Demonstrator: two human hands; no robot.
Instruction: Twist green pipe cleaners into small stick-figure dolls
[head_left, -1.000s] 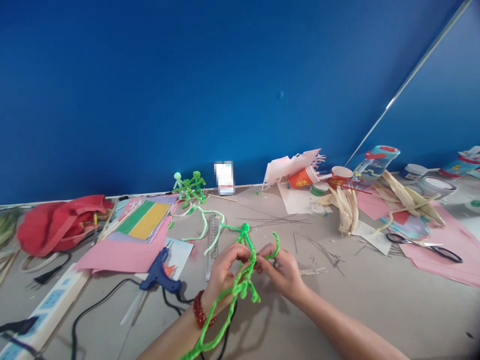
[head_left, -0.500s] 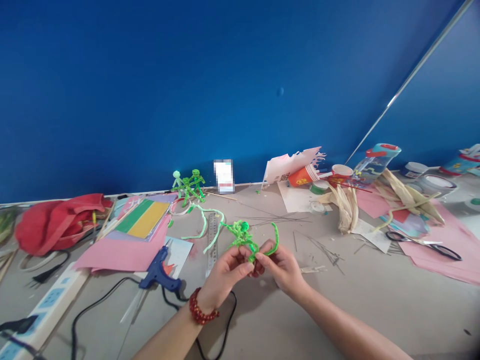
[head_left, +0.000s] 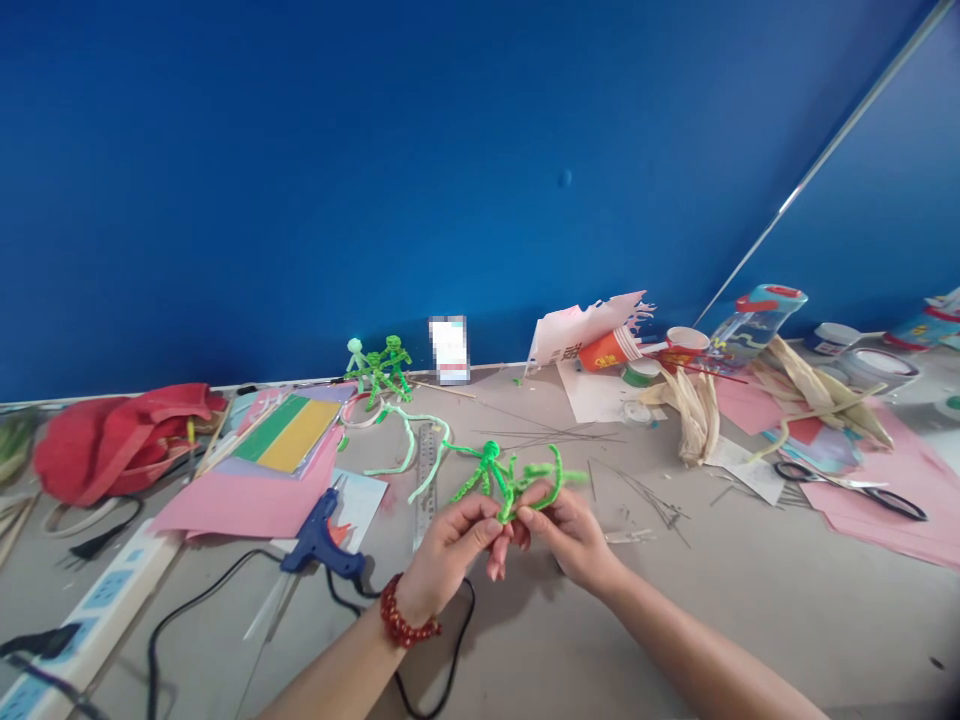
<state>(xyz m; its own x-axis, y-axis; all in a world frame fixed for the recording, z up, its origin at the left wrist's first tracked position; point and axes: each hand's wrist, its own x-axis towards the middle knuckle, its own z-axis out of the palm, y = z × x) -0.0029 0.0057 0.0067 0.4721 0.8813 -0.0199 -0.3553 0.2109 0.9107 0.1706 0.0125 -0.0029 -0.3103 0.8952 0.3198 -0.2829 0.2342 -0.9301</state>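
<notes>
My left hand [head_left: 459, 540], with a red bead bracelet on its wrist, is closed around a bright green pipe cleaner [head_left: 508, 503]. My right hand [head_left: 571, 535] pinches the same pipe cleaner close beside it, and a curved end rises above the fingers. Just beyond the hands is a green pipe-cleaner figure [head_left: 491, 452] with a round head and thin limbs. A blurred green strand reaches right from there; whether it belongs to the figure I cannot tell. Paler pipe cleaners [head_left: 411, 445] lie over a clear ruler [head_left: 425, 490] to the left.
Several finished pipe-cleaner figures [head_left: 379, 370] stand by the blue wall. Left are a blue glue gun [head_left: 324, 540], a power strip [head_left: 97, 595] and pink paper [head_left: 247, 505]. Right are thin wires [head_left: 645, 495], dried husks [head_left: 694, 415], scissors [head_left: 851, 485] and paper cups [head_left: 611, 348].
The pipe cleaner between my hands has been turned; a blurred green strand now stretches right behind my right hand. The figure's head and limbs show more clearly. Both hands stay nearly in place.
</notes>
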